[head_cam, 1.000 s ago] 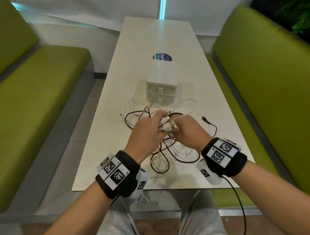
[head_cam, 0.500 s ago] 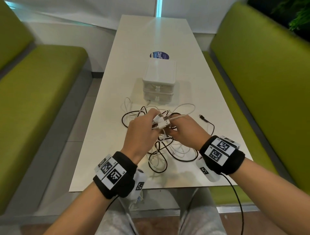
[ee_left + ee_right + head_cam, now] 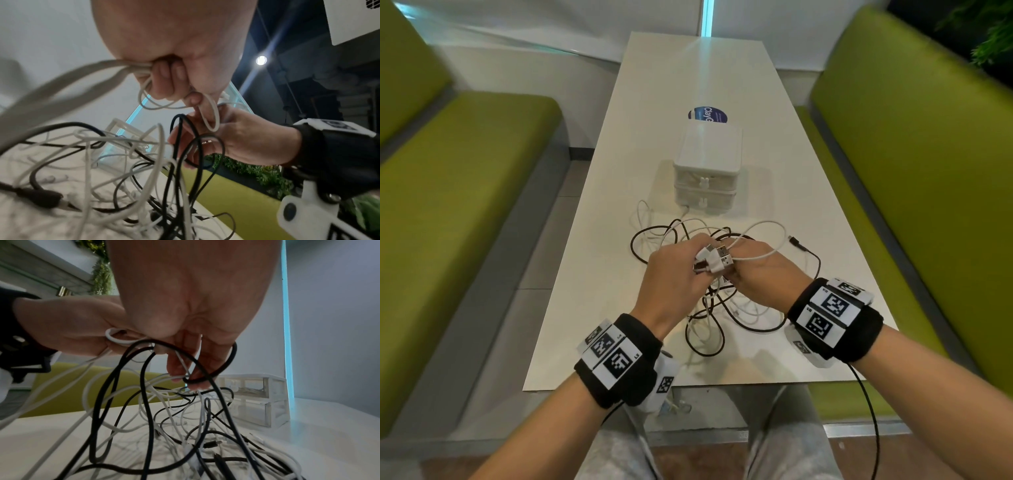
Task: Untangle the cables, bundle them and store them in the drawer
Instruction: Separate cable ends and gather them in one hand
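Note:
A tangle of white and black cables (image 3: 722, 308) lies on the white table (image 3: 592, 308), in front of a small white two-drawer unit (image 3: 707, 168) with both drawers closed. My left hand (image 3: 681, 267) grips a bunch of white cable ends with USB plugs (image 3: 717, 260) just above the tangle. In the left wrist view its fingers (image 3: 170, 81) curl round white cables. My right hand (image 3: 753, 270) meets it from the right. Its fingers (image 3: 185, 369) pinch a white cable, and a black cable loop (image 3: 213, 369) hangs round them.
Green benches (image 3: 465, 192) (image 3: 914, 171) flank the narrow table. A blue round sticker (image 3: 707, 114) lies behind the drawer unit. A loose black plug end (image 3: 796, 241) rests to the right of the tangle. A black wire hangs from my right wristband (image 3: 832, 318).
Both hands stay together over the tangle. The plug ends have been drawn closer into the left hand's fingers, and the white loop on the right has lifted a little.

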A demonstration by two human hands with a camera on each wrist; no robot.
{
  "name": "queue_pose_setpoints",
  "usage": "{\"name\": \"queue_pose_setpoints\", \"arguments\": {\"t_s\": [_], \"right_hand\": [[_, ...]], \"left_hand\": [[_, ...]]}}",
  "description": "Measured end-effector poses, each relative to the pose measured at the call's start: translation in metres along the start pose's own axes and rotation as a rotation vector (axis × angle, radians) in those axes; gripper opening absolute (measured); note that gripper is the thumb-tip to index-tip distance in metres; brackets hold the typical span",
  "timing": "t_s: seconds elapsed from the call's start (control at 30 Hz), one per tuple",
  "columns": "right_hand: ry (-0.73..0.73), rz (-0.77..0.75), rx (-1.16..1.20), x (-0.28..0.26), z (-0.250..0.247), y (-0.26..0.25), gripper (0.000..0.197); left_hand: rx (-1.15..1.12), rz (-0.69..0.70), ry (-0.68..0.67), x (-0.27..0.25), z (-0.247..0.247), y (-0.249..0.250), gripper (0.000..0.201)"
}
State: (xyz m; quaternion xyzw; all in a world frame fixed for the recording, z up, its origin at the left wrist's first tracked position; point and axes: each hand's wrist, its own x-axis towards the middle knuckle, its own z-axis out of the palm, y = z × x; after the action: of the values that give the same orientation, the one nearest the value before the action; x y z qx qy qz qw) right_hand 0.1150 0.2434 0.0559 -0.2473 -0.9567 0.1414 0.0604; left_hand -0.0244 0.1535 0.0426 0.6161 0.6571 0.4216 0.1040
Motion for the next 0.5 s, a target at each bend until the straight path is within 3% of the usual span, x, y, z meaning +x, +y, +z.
{"name": "queue_pose_setpoints", "arguments": {"t_s": [0.13,0.3,0.37,0.5], "right_hand": [[0.002,0.049,0.057,0.001,0.002,0.002,0.023],[-0.02,-0.037,0.094,0.0,0.003,0.003,0.028],[-0.026,-0.05,0.115,0.001,0.01,0.007,0.042],[0.006,0.059,0.244,0.007,0.017,0.024,0.026]], "left_hand": [[-0.21,0.013,0.006,-0.001,0.0,0.0,0.017],[-0.286,0.005,-0.066,0.003,-0.003,0.0,0.018],[-0.309,-0.006,-0.024,0.004,-0.01,0.003,0.018],[-0.49,0.001,0.131,0.007,-0.038,0.019,0.013]]}}
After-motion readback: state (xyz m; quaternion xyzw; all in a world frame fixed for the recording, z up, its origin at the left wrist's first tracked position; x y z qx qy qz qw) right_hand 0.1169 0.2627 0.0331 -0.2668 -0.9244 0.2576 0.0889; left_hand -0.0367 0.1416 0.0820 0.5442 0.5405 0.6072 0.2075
